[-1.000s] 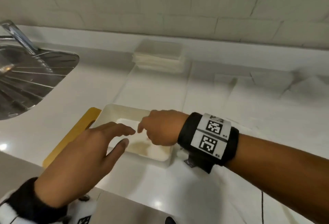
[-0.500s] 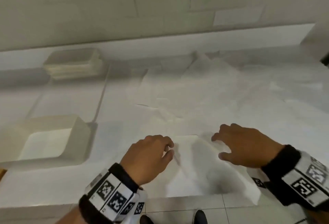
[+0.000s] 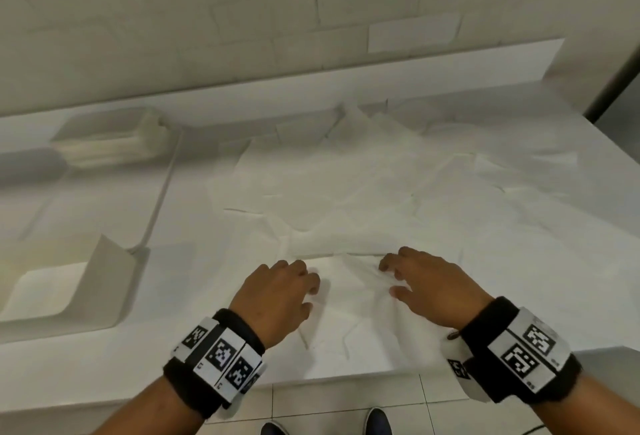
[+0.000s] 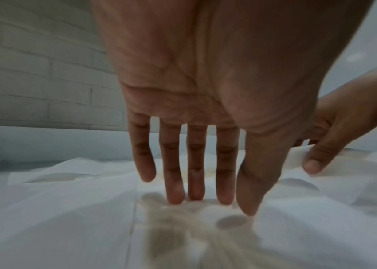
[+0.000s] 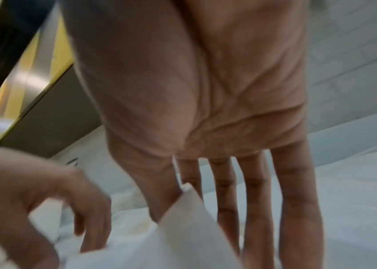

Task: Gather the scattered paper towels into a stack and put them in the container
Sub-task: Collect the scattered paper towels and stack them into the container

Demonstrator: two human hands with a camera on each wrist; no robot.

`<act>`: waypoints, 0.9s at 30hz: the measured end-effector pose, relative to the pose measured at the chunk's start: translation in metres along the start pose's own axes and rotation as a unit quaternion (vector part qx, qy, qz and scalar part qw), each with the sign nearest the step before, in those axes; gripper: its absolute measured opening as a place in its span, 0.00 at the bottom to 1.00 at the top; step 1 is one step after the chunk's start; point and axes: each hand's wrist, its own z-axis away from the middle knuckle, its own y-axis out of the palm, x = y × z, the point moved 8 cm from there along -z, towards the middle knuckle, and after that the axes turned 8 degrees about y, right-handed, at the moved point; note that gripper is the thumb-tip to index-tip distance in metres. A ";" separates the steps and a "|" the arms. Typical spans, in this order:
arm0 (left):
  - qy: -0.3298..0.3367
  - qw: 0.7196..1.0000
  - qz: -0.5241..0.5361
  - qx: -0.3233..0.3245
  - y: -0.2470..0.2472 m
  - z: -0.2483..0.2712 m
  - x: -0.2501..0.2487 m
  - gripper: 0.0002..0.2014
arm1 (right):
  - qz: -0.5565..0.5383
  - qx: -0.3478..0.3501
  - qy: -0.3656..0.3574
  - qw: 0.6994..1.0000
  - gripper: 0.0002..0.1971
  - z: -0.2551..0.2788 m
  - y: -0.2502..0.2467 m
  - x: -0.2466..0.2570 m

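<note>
Left hand (image 3: 277, 296): palm down, fingers extended, fingertips (image 4: 176, 198) pressed on the nearest paper towel (image 3: 349, 324); nothing gripped. Right hand (image 3: 429, 285): spread just right of the left hand, fingers straight upon the same towel, whose raised fold is seen beside its thumb (image 5: 157, 209). Further paper towels (image 3: 363, 192) are scattered beyond that towel across the white counter (image 3: 104, 375). The white container (image 3: 114, 282) is placed left of the towel; a stack of trays (image 3: 114, 144) is set behind the container.
</note>
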 end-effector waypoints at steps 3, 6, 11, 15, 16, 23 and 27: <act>-0.006 0.999 0.028 -0.045 -0.018 0.000 -0.001 0.16 | -0.074 -0.001 0.006 0.997 0.14 0.004 -0.022 -0.004; -0.061 0.971 0.186 -0.134 -0.042 -0.001 0.008 0.18 | -0.160 -0.054 -0.026 0.985 0.08 0.016 -0.056 -0.004; -0.125 0.814 0.538 -0.177 -0.054 0.000 0.021 0.35 | -0.461 -0.099 -0.062 0.880 0.11 0.039 -0.100 0.002; -0.043 0.682 0.711 -0.163 -0.069 -0.002 -0.008 0.27 | -0.657 0.018 -0.071 0.750 0.15 0.030 -0.092 0.031; -0.032 0.659 0.730 -0.178 -0.074 -0.003 -0.010 0.23 | -0.665 0.034 -0.075 0.742 0.15 0.025 -0.089 0.041; -0.193 0.527 0.735 -0.380 -0.061 0.042 0.083 0.09 | -0.404 -0.045 -0.085 0.910 0.16 -0.032 -0.075 0.075; -0.265 0.514 0.709 -0.404 -0.040 0.080 0.121 0.08 | 0.122 0.013 -0.120 0.985 0.27 -0.059 -0.006 0.070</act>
